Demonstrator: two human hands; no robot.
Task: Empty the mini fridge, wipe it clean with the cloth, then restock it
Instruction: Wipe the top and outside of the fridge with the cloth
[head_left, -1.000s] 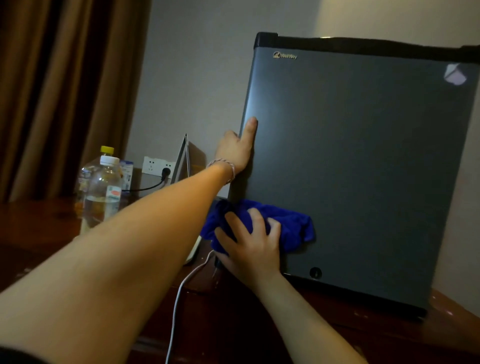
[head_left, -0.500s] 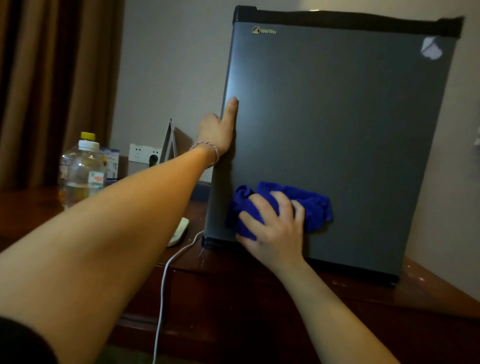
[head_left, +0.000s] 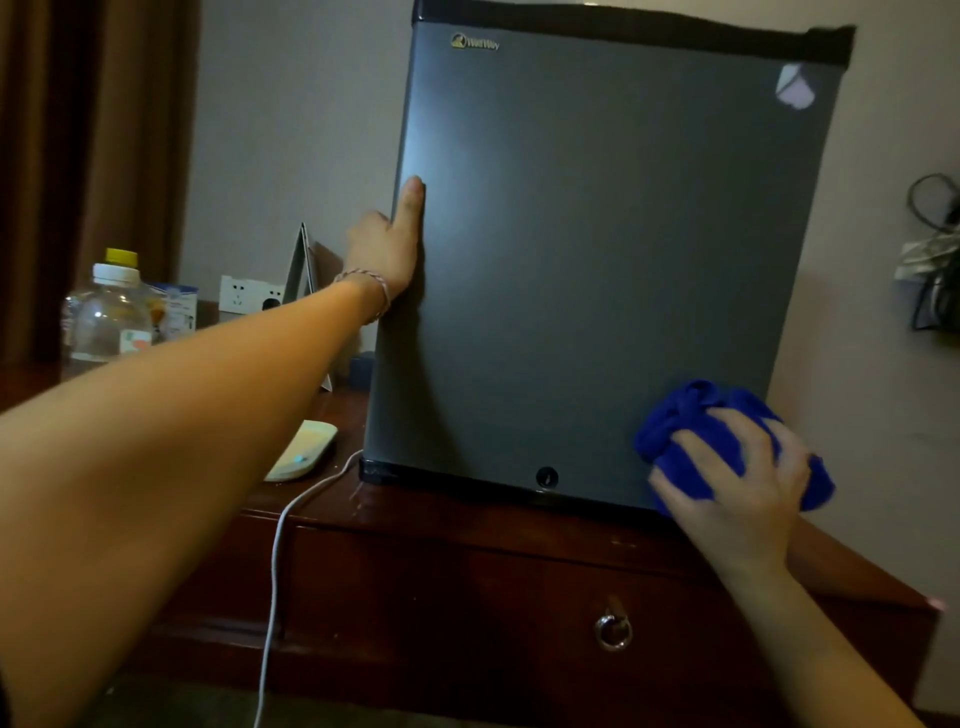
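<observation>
R hand (head_left: 737, 483) has its grip clamped on a bunched blue cloth (head_left: 691, 415), pressed vs the closed door of the mini fridge (head_left: 597, 260) at the door's 5 o'clock corner, just above the bottom trim. L hand (head_left: 387, 249) lies flat on the door's 9 o'clock edge, fingers together, index (head_left: 413, 200) pointing to 12, nothing held; it seems to steady the unit.

Key relation: unwiped door face runs from the cloth toward 11 o'clock; door's long axis is upright, so strokes likely go up or across. R hand is the nearer one for that.

Fridge: dark grey matte door, black top band, small gold logo at 11 o'clock, round keyhole (head_left: 546, 476) low centre, pale sticker scrap at 1 o'clock. It stands on a dark wood worktop (head_left: 467, 525) w/ a ring-pull drawer (head_left: 613, 631). Door shut, so inside not visible; can't tell if emptied.
</observation>
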